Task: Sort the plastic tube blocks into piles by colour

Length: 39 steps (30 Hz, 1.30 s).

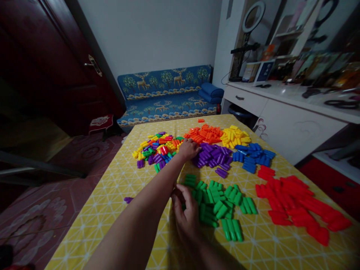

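My left hand (190,149) is stretched far over the table, palm down, between the mixed-colour pile of toy blocks (157,148) and the purple blocks (212,155). Its fingers bend downward near the orange blocks (205,133); anything under them is hidden. Below my left forearm, my right hand (185,212) is curled beside the green blocks (218,198). A bit of green shows between its thumb and fingers, but I cannot tell whether it is held. The blocks look like short rounded tubes joined side by side.
Yellow blocks (234,137), blue blocks (254,155) and red blocks (292,202) lie in heaps along the right. One purple block (128,200) is apart at left. The yellow tablecloth (112,221) covers the table. Behind stand a blue sofa (168,95) and a white dresser (295,120).
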Tool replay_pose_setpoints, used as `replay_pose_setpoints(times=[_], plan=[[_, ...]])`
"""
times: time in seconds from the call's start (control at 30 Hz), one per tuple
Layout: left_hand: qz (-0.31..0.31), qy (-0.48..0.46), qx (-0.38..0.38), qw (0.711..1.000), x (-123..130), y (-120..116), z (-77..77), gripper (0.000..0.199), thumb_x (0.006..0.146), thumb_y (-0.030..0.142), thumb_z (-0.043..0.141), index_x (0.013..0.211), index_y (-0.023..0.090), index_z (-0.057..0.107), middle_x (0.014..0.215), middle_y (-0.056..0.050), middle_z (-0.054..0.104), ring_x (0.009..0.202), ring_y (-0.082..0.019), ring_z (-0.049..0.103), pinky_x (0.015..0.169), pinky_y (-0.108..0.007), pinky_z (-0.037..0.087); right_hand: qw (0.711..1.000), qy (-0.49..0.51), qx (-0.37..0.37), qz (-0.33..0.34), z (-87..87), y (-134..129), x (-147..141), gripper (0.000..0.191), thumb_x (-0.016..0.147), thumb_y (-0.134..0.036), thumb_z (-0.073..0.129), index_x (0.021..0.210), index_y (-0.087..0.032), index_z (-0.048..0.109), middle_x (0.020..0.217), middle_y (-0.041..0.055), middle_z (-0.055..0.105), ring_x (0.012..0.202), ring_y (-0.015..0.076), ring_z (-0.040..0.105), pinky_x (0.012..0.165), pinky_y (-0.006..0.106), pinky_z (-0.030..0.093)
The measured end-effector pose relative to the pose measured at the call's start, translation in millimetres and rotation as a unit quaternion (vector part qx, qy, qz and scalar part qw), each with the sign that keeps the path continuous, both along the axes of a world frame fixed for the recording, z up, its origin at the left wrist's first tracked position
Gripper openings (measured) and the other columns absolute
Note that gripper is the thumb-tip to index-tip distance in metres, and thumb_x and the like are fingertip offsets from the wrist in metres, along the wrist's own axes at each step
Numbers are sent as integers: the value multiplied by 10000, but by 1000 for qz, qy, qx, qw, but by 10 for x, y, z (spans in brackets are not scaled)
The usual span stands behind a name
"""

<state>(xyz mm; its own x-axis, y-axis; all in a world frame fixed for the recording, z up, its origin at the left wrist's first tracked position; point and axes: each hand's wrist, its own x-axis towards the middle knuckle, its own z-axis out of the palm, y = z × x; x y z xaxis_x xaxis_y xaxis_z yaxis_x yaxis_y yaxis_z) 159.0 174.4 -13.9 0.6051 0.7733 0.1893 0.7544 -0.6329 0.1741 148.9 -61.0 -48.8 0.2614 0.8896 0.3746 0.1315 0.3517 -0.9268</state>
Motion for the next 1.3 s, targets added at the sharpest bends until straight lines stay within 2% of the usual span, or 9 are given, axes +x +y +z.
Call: replay_pose_setpoints(times=[0.1, 0.2, 0.37, 0.47, 0.6, 0.8, 0.97, 1.13, 1.3], plan=[[2, -3, 1, 1000, 21, 33, -17, 471, 946, 524, 429, 1110, 181, 705, 1087, -127, 637, 1151, -279, 497, 1074, -414, 316, 1000, 3, -10, -2, 20, 6, -2, 286, 917, -264, 518, 1184, -203, 601, 950, 69, 730, 769, 171, 690, 728, 271, 566], [3, -5, -3, 1000, 43, 64, -34, 501, 936, 545, 433, 1119, 165, 703, 1068, -137, 615, 1120, -285, 513, 1034, -401, 356, 1000, 7, -18, 3, 36, 9, -8, 290, 920, -275, 514, 1188, -199, 594, 876, 52, 726, 696, 161, 677, 695, 265, 564], [-1, -14, -13, 1000, 61, 72, -24, 508, 933, 553, 439, 1158, 173, 689, 1056, -125, 603, 1063, -274, 555, 977, -376, 405, 1000, 14, -21, 4, 30, -1, -12, 304, 926, -284, 521, 1214, -207, 579, 964, 66, 732, 838, 183, 705, 728, 266, 564], [-3, -23, -19, 1000, 38, 54, -16, 518, 931, 562, 440, 1221, 192, 657, 1066, -115, 609, 1039, -259, 576, 943, -353, 430, 1000, 15, -18, 18, 13, -3, -9, 305, 933, -271, 509, 1224, -206, 574, 951, 65, 733, 869, 187, 707, 748, 269, 566], [1, -34, -29, 999, -28, 40, -52, 503, 930, 566, 444, 1162, 194, 689, 1064, -110, 614, 1007, -232, 601, 920, -320, 452, 1000, 8, -9, 27, -9, 8, -11, 287, 937, -278, 510, 1204, -205, 587, 951, 70, 734, 884, 188, 705, 754, 267, 568], [8, -33, -46, 998, -113, 26, -91, 359, 933, 361, 507, 1123, 113, 683, 1098, -145, 629, 998, -220, 621, 895, -304, 484, 999, -7, 4, 42, -28, 27, 0, 253, 948, -278, 499, 1161, -189, 603, 938, 67, 728, 838, 163, 700, 739, 241, 560], [-25, -21, -57, 998, -168, 5, -79, 297, 892, 210, 512, 1118, 162, 699, 1122, -102, 662, 1044, -200, 618, 939, -291, 478, 999, 0, 2, 54, 7, 6, 7, 242, 951, -277, 491, 1148, -206, 613, 976, 66, 729, 838, 161, 702, 736, 237, 561], [-44, -12, -60, 997, -193, -23, -110, 319, 865, 206, 537, 1131, 214, 713, 1210, -68, 645, 1095, -206, 606, 994, -306, 457, 998, -6, -17, 61, 40, -4, 8, 242, 961, -298, 472, 1135, -204, 610, 1006, 73, 723, 871, 167, 700, 764, 246, 559], [-14, -23, -42, 999, -150, -98, -115, 289, 870, 246, 549, 1091, 172, 719, 1233, -119, 596, 1114, -241, 589, 996, -357, 462, 997, 0, -29, 67, 52, 0, 4, 232, 962, -308, 466, 1114, -201, 605, 925, 56, 726, 804, 158, 698, 717, 231, 551]])
